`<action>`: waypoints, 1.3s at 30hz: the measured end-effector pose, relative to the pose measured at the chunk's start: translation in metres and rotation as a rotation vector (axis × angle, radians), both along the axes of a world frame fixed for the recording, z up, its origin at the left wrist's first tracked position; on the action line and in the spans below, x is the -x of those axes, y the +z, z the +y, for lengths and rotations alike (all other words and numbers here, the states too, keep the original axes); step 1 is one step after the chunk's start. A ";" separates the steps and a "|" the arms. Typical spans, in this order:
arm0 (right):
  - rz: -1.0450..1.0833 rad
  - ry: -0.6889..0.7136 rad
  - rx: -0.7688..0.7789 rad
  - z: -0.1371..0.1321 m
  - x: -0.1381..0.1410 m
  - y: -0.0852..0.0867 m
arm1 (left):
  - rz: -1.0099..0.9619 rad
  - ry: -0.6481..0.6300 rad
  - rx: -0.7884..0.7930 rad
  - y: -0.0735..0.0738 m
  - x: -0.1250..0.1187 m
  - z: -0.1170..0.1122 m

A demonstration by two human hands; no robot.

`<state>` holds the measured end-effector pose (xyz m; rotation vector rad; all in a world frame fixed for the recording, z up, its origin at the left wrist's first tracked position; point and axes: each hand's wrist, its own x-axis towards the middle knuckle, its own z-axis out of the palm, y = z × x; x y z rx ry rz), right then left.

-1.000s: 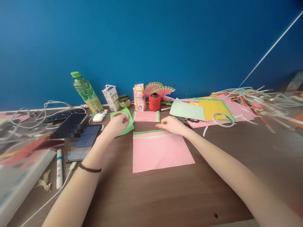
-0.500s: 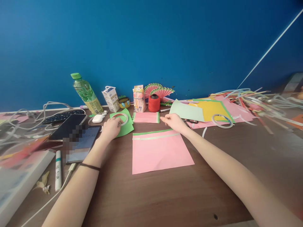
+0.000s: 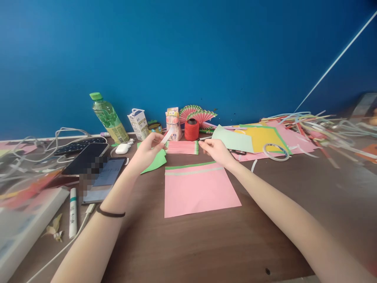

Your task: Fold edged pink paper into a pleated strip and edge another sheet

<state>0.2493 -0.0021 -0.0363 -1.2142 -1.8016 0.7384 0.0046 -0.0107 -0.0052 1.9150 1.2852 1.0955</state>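
My left hand (image 3: 149, 152) grips a roll of white tape (image 3: 167, 135), raised and turned edge-on above the green paper (image 3: 154, 163). My right hand (image 3: 217, 151) is closed in a pinch at the right end of a pleated pink strip (image 3: 182, 147) with green ends; whatever is between its fingertips is too small to make out. In front of both hands a pink sheet (image 3: 200, 190) lies flat, with a green band along its far edge and a pale tape strip (image 3: 191, 171) just below that band.
Red thread spool (image 3: 192, 129), pleated paper fans (image 3: 203, 116), a carton (image 3: 139, 124) and a green-capped bottle (image 3: 108, 120) stand along the wall. Left are phones (image 3: 104, 181), cables and a marker (image 3: 73, 212). Right are coloured papers (image 3: 262, 137), another tape roll (image 3: 276, 152) and loose strips (image 3: 318, 125).
My left hand has lifted the tape roll off the green paper and moved it right and up, tilting it edge-on. My right hand has shifted slightly up, its fingers still pinched.
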 end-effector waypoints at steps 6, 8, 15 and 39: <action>0.244 0.103 -0.156 -0.012 0.011 0.010 | -0.133 -0.370 0.222 0.009 -0.016 -0.013; 0.260 0.123 -0.217 -0.014 0.013 0.013 | -0.106 -0.431 0.257 0.009 -0.017 -0.016; 0.119 0.154 -0.390 -0.025 0.016 0.022 | -0.088 -0.546 0.322 0.009 -0.017 -0.018; 0.058 0.172 -0.426 -0.036 0.028 0.016 | -0.165 -0.332 0.311 0.002 -0.040 -0.026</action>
